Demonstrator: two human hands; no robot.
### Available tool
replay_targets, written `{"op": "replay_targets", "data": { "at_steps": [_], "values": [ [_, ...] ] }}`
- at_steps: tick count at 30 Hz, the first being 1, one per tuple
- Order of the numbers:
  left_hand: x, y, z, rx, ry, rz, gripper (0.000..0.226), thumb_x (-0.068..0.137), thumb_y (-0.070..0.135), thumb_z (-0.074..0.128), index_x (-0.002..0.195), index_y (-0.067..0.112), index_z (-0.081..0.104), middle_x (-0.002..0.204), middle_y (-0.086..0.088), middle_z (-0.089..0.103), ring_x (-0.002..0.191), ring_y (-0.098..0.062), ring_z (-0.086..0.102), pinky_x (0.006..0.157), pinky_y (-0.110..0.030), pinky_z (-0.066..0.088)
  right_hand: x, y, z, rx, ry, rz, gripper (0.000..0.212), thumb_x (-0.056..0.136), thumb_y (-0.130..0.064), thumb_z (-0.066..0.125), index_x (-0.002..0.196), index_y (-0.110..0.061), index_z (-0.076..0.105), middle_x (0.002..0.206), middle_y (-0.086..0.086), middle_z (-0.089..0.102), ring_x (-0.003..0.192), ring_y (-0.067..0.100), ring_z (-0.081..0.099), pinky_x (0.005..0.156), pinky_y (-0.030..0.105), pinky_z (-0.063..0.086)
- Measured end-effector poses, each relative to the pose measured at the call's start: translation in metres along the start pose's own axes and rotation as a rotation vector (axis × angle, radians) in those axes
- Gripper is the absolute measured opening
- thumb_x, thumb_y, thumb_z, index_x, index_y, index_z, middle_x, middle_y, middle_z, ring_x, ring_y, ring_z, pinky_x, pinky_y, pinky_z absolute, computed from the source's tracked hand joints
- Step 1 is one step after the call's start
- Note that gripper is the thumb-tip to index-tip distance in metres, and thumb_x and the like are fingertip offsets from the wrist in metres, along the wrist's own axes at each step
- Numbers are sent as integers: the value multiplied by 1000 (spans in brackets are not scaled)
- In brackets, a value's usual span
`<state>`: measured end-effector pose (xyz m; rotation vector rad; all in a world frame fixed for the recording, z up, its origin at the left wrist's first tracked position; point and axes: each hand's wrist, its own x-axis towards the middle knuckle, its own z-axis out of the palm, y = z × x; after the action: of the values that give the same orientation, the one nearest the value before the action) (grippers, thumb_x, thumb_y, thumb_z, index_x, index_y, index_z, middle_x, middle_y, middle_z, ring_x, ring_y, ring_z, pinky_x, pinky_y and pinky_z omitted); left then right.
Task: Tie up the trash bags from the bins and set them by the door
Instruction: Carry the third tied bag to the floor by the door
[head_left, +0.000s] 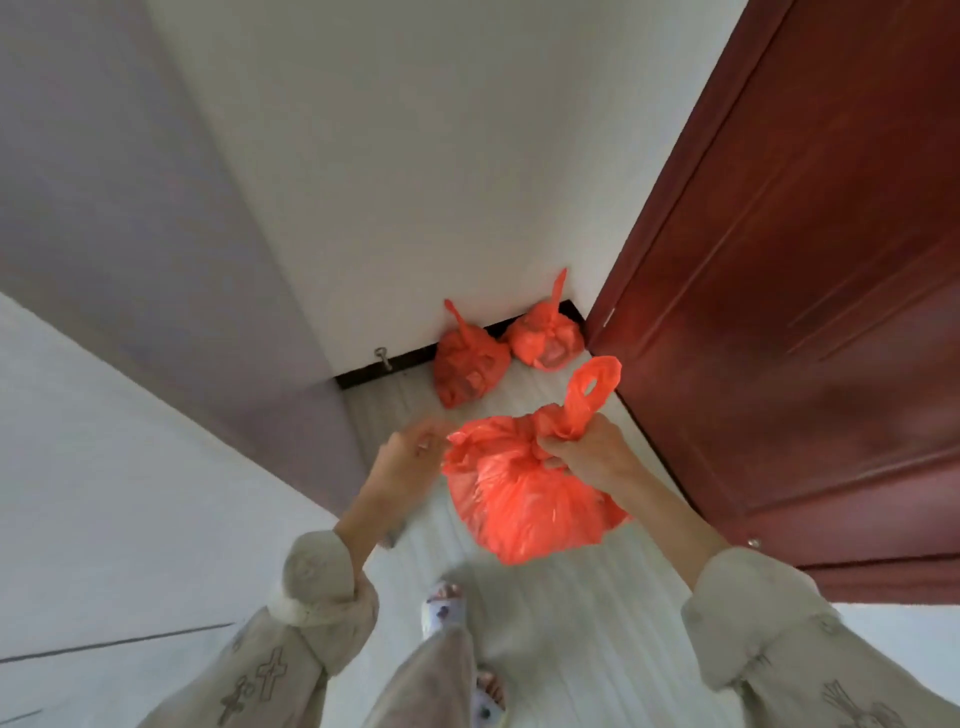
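Observation:
A full red trash bag (524, 499) hangs in front of me above the floor. My right hand (587, 452) is shut on its gathered neck, with one handle loop (592, 387) sticking up above the fist. My left hand (410, 457) is just left of the bag, blurred, its fingers close to the bag's loose left edge; whether it grips the plastic is unclear. Two tied red bags (470, 366) (545, 340) lie on the floor against the white wall, beside the dark red door (805, 291).
A white wall (405, 171) ahead meets a purple wall (130, 218) on the left. A metal door stop (383, 358) sticks out at the dark skirting. My slippered foot (444, 608) stands on the pale floor (571, 623) below the bag.

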<state>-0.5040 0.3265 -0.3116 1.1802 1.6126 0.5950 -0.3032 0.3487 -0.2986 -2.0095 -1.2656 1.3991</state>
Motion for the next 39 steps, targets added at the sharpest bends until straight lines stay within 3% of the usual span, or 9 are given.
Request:
{"op": "replay_targets", "data": {
  "at_steps": [5, 9, 14, 18, 21, 24, 29, 34, 39],
  "values": [
    [71, 4, 5, -57, 183, -119, 26, 83, 19, 40, 89, 16, 65, 87, -11, 68, 80, -29, 64, 78, -42, 54, 106, -35, 9, -82, -107, 7, 15, 81, -17, 67, 92, -7, 63, 96, 17, 70, 83, 32, 71, 77, 37, 56],
    [151, 11, 1, -235, 357, -209, 21, 90, 11, 44, 95, 14, 63, 90, -10, 67, 67, -2, 66, 65, -23, 57, 184, -61, 27, -130, -224, 11, 18, 83, -13, 64, 100, -7, 61, 97, 18, 70, 80, 31, 71, 73, 34, 57],
    [227, 15, -14, -259, 471, -321, 22, 90, 10, 46, 102, 3, 63, 103, -24, 67, 99, -37, 63, 91, -48, 48, 261, -88, 56, -79, -448, 106, 9, 89, -10, 57, 95, -3, 59, 98, 18, 64, 50, 4, 65, 45, 15, 46],
    [269, 9, -27, -297, 433, -422, 22, 92, 19, 46, 105, 8, 61, 97, -8, 62, 92, -22, 58, 83, -33, 45, 326, -110, 78, -75, -511, 117, 30, 88, -8, 58, 112, 8, 57, 113, 28, 64, 99, 38, 66, 68, 35, 53],
    [301, -16, -26, -307, 483, -455, 10, 82, 26, 49, 83, 30, 58, 98, -10, 64, 96, -33, 61, 87, -45, 46, 383, -109, 109, -54, -538, 185, 29, 88, -8, 58, 113, 7, 57, 114, 27, 64, 101, 37, 64, 73, 38, 54],
    [338, -56, -12, -311, 522, -491, 21, 86, 17, 51, 81, 36, 57, 97, -9, 65, 95, -33, 61, 91, -48, 46, 444, -90, 151, -55, -575, 215, 28, 87, -10, 58, 112, 3, 58, 106, 17, 66, 89, 27, 64, 52, 21, 52],
    [410, -129, 16, -368, 588, -521, 25, 89, 14, 46, 83, 35, 58, 92, -10, 65, 94, -34, 61, 88, -45, 47, 529, -31, 220, -136, -605, 229, 23, 88, -12, 57, 104, 3, 62, 91, 14, 63, 74, 24, 64, 60, 28, 51],
    [462, -223, 41, -426, 631, -561, 36, 88, 8, 45, 78, 40, 56, 80, 4, 65, 76, -14, 61, 80, -38, 47, 598, 52, 287, -255, -547, 189, 29, 82, -18, 63, 54, -13, 56, 81, 21, 69, 87, 38, 68, 84, 53, 53],
    [484, -289, 51, -408, 634, -592, 38, 89, 3, 43, 79, 38, 56, 82, 3, 66, 81, -20, 62, 80, -40, 48, 625, 100, 332, -337, -609, 153, 29, 84, -22, 59, 58, -13, 54, 86, 23, 69, 89, 40, 66, 86, 54, 51]
  ]
}}
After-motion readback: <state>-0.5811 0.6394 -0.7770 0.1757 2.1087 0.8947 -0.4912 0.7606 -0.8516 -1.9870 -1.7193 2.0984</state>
